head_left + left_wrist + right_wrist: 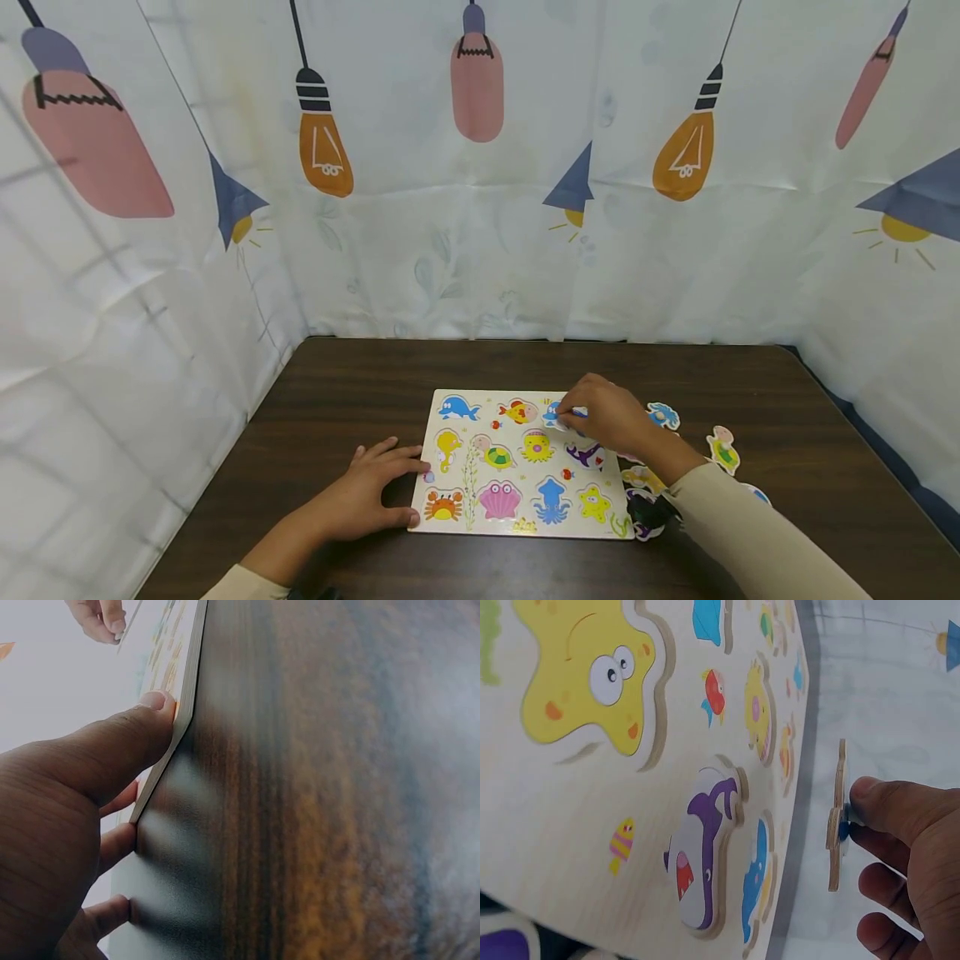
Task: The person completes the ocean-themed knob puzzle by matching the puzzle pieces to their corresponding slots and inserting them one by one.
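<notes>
A pale wooden puzzle board with sea-animal pictures lies on the table. My right hand pinches a thin wooden puzzle piece with blue on its face between thumb and index finger, over the board's far right part. In the right wrist view the piece appears edge-on, its other fingers curled loosely behind. My left hand rests at the board's left side, fingers spread. Its thumb presses the board's near edge by the corner. A yellow starfish and a purple-and-white whale sit raised on the board.
Several loose pieces lie right of the board, including a blue one, a green-and-yellow one and a dark one partly under the right sleeve. The brown table meets a lamp-printed curtain behind.
</notes>
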### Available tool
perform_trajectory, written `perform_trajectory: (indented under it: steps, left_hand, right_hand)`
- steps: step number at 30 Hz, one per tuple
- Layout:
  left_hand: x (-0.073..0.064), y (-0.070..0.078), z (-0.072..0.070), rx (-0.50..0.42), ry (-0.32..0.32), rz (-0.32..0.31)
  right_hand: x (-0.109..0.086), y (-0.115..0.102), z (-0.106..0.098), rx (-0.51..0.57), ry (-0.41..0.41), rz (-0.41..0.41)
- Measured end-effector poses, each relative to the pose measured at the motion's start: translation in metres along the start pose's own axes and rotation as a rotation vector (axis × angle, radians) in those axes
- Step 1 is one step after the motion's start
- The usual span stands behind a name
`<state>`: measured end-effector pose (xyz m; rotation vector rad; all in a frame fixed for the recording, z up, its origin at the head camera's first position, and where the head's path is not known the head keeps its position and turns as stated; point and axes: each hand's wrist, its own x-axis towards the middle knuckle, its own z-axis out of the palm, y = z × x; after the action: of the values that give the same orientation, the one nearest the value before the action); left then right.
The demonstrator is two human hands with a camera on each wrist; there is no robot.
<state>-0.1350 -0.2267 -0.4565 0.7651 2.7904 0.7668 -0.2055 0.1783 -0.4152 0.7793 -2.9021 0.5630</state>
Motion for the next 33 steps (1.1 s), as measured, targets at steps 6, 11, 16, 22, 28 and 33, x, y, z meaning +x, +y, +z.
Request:
perform_trajectory:
  steps: [6,11,16,22,28,33]
  left_hand:
    - [0.001,-0.001,0.001,0.001,0.006,0.010]
    - [0.000,-0.001,0.001,0.002,0.009,0.013]
    - [0.001,-0.001,0.001,-0.002,0.004,0.010]
    - [0.001,0.000,0.000,-0.005,0.003,0.011]
    - [0.000,0.001,0.000,-0.008,0.006,0.009]
    - [0.000,0.000,0.001,-0.006,0.010,0.014]
  right_hand:
    - [0.009,-0.004,0.005,-0.003,-0.003,0.004]
    - [0.016,-0.007,0.007,-0.006,0.004,-0.015]
    - [0.023,-0.011,0.010,-0.013,-0.002,-0.004]
    - [0.032,-0.014,0.014,0.001,-0.016,0.005]
    - [0.039,-0.016,0.021,-0.013,-0.021,-0.021]
    - [0.045,-0.019,0.025,-0.024,-0.062,-0.012]
